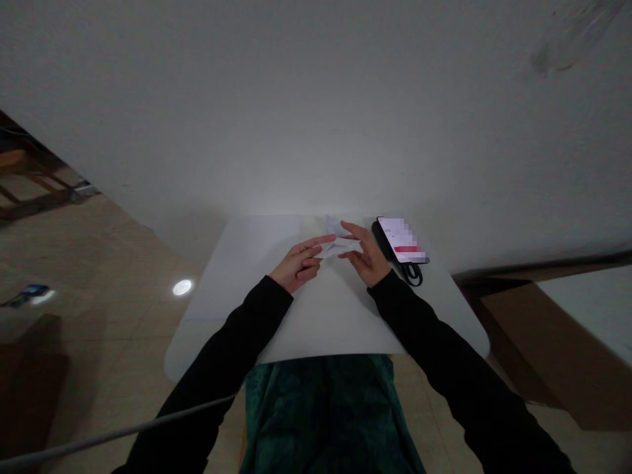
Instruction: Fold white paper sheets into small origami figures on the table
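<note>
A folded piece of white paper (336, 248) is held between both hands, a little above the white table. My left hand (298, 264) grips its left side, with the index finger stretched along it and the other fingers curled. On the right side, my right hand (366, 254) pinches the paper between thumb and fingers. The upper part of the paper stands up near the right fingertips. Its exact folded shape is too small and dim to make out.
A phone with a lit screen (402, 238) rests on a black object at the table's (336, 322) right, beside a looped black cord (412, 273). A flat white sheet (222, 283) covers the left. The wall (316, 118) borders the far edge. A cardboard box (553, 349) stands right.
</note>
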`<state>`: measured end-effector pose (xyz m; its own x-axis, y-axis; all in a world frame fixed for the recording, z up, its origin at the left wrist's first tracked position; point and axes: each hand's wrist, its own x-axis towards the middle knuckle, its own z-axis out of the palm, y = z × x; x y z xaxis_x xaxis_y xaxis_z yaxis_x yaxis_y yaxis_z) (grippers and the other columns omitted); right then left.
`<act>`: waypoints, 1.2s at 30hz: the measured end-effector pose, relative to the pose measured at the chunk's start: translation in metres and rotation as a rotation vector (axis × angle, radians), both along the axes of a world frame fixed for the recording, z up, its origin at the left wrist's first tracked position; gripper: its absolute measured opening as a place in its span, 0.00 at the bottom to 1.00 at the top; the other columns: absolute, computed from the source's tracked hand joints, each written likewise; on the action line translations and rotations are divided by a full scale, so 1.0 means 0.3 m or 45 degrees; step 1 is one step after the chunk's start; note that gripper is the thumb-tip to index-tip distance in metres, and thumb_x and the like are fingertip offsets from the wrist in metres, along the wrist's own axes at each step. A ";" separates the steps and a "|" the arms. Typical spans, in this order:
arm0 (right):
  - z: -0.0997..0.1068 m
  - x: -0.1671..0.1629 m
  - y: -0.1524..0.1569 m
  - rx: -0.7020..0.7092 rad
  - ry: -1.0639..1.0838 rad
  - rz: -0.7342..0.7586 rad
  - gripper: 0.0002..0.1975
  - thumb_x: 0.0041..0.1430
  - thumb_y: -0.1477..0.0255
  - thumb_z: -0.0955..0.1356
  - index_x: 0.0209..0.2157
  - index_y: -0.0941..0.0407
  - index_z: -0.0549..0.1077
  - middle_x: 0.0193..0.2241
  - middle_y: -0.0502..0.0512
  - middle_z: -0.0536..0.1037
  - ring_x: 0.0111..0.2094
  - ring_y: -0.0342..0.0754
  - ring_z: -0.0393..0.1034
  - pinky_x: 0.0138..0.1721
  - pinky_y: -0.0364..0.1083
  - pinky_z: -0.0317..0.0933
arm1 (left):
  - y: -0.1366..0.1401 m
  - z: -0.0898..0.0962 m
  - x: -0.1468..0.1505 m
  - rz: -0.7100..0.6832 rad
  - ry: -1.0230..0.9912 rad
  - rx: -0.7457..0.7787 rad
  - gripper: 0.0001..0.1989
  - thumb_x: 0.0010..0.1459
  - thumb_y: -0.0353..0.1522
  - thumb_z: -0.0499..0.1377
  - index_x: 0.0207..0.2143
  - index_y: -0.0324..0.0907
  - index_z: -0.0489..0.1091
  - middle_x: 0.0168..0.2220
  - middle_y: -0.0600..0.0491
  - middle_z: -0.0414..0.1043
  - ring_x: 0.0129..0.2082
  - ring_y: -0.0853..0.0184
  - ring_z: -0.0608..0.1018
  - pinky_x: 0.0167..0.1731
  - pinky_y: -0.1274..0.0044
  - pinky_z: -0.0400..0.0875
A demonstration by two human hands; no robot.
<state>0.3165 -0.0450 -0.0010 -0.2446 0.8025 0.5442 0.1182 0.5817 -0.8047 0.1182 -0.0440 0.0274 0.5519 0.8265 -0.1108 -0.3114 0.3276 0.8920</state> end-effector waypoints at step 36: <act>0.043 0.035 -0.005 -0.361 0.261 0.269 0.18 0.42 0.68 0.75 0.39 0.54 0.77 0.46 0.57 0.70 0.40 0.49 0.74 0.32 0.49 0.77 | 0.024 -0.020 0.007 0.297 0.453 0.616 0.17 0.49 0.35 0.63 0.43 0.40 0.76 0.42 0.47 0.76 0.27 0.74 0.73 0.22 0.82 0.72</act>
<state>0.3270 -0.0466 0.0120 -0.3297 0.8713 0.3634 -0.1597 0.3279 -0.9311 0.1204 -0.0369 0.0213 0.3495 0.9229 0.1614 0.0162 -0.1782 0.9839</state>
